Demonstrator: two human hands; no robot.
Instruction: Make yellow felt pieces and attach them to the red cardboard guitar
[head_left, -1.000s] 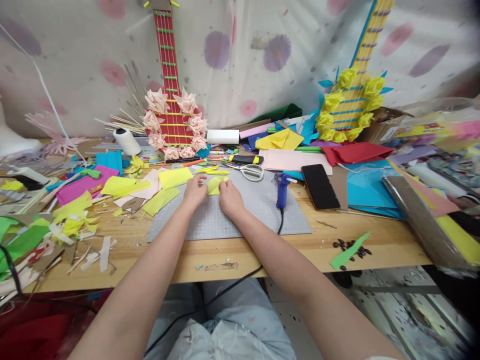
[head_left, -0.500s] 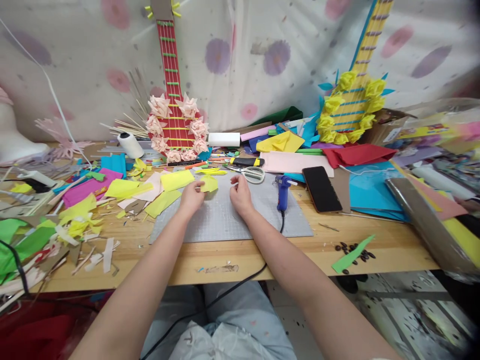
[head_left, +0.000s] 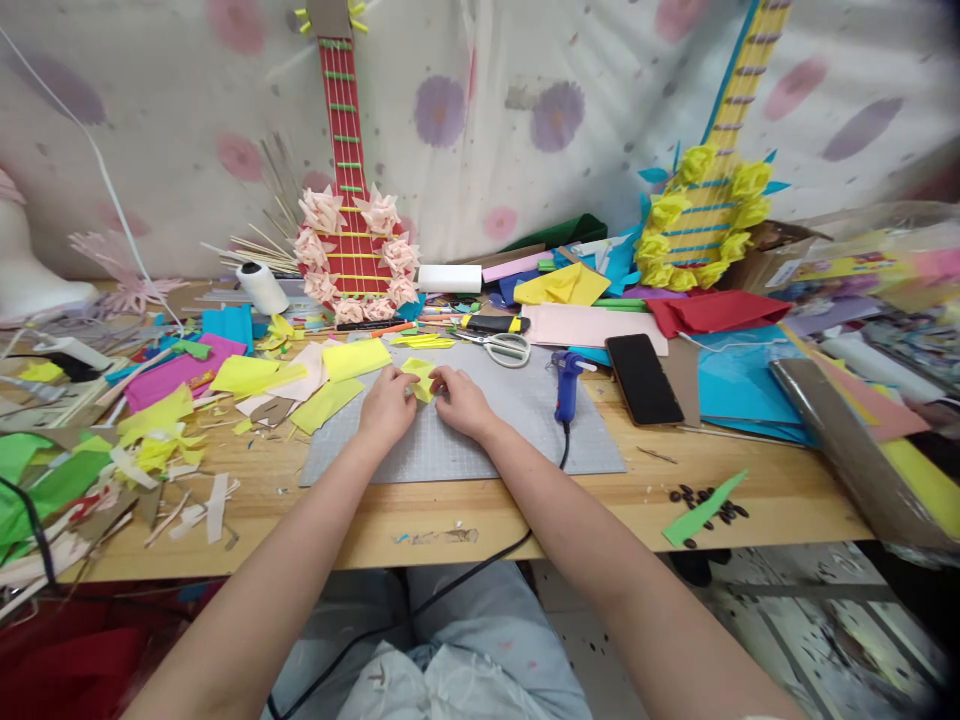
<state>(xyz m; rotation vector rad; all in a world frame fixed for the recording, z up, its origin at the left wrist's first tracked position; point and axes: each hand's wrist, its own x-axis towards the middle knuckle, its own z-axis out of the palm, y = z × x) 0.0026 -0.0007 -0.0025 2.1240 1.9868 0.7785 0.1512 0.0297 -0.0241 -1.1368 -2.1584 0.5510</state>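
Between my two hands, above the grey cutting mat [head_left: 450, 455], is a small piece of yellow paper [head_left: 419, 377]. My left hand [head_left: 387, 408] pinches its left side, fingers closed. At the paper's right side, my right hand [head_left: 460, 402] has its fingertips closed on the edge. More yellow paper [head_left: 355, 360] lies just left of my left hand. Scissors [head_left: 507, 348] rest at the back of the mat, beyond my right hand. A blue glue gun [head_left: 566, 388] stands on the mat's right part, its cord running down over the table edge.
Paper scraps [head_left: 161, 430] crowd the left side. A phone [head_left: 643, 378] and blue sheets [head_left: 750, 385] lie to the right. Along the back stand a red paper guitar with pink flowers [head_left: 352, 240] and a yellow one [head_left: 701, 220]. Dark beans [head_left: 727, 512] sit near the front edge.
My right hand has moved left and its fingertips have come onto the yellow paper. My left hand has kept its hold and shifted slightly.
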